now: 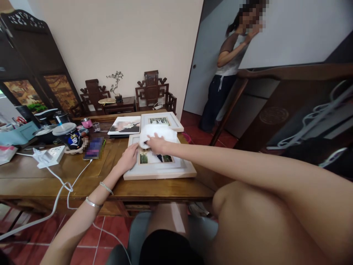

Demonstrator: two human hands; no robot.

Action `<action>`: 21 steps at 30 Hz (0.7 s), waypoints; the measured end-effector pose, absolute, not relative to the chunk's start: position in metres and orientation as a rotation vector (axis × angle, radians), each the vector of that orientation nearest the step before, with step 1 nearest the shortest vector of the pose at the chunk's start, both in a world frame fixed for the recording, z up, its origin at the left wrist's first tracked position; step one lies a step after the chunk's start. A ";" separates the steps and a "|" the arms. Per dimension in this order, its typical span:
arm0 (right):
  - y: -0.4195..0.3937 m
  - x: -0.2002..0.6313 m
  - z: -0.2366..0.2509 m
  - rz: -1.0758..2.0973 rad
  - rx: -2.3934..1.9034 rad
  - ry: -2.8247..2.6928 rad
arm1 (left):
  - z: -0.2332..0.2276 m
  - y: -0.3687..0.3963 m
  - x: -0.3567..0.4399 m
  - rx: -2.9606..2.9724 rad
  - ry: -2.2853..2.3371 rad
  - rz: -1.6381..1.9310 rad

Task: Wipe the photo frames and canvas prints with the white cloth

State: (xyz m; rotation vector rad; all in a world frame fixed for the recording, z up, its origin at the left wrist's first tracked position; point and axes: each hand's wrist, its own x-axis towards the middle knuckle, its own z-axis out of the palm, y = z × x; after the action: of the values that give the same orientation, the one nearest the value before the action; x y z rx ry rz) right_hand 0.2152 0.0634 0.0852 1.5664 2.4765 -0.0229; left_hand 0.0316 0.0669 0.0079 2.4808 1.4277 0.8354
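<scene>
Near the front edge of a brown wooden table [110,187], a pale, wide-bordered rectangular picture frame [160,170] lies flat, face up, green patches showing in its photo. A bunched, fluffy white cloth [168,132] covers its far part. Right hand [156,143]: on the cloth, fingers spread over it; whether they pinch the fabric, I cannot tell. Left hand [130,156]: against the frame's left side, fingers extended; I cannot tell if they clasp the edge. Two bracelets on that arm.

Just beyond, a second pale picture frame [162,120] with a smaller photo; to its left, a white-edged flat print [125,125], partly blurred out.

Farther left on the tabletop: a dark phone with a purplish screen [93,148], white cable plugged in; a black cup with a pale lid [74,140] and straw; a white power strip [56,155]; a light-blue plastic box [19,133].

Behind, two dark carved wooden chairs [152,90] flank a small potted tree [118,97]. By the door, a person in dark trousers [224,81] stands with one hand raised near the face.
</scene>
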 end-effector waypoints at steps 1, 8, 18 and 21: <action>0.063 0.212 0.085 -0.004 1.550 2.480 | 0.009 0.066 0.032 2.463 1.433 0.914; 0.024 0.191 0.089 0.158 1.234 2.588 | 0.017 0.059 0.034 2.260 1.481 1.107; -0.010 0.184 0.117 -0.146 1.084 2.557 | 0.004 0.071 0.035 2.104 1.460 1.021; -0.001 0.182 0.109 -0.124 1.189 2.545 | 0.003 0.072 0.034 2.101 1.394 1.038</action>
State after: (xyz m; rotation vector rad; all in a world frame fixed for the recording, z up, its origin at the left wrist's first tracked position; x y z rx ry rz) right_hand 0.1818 -0.0013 0.1094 1.1886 2.5446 -0.1235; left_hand 0.0335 0.0722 0.0028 2.1012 1.3935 1.0380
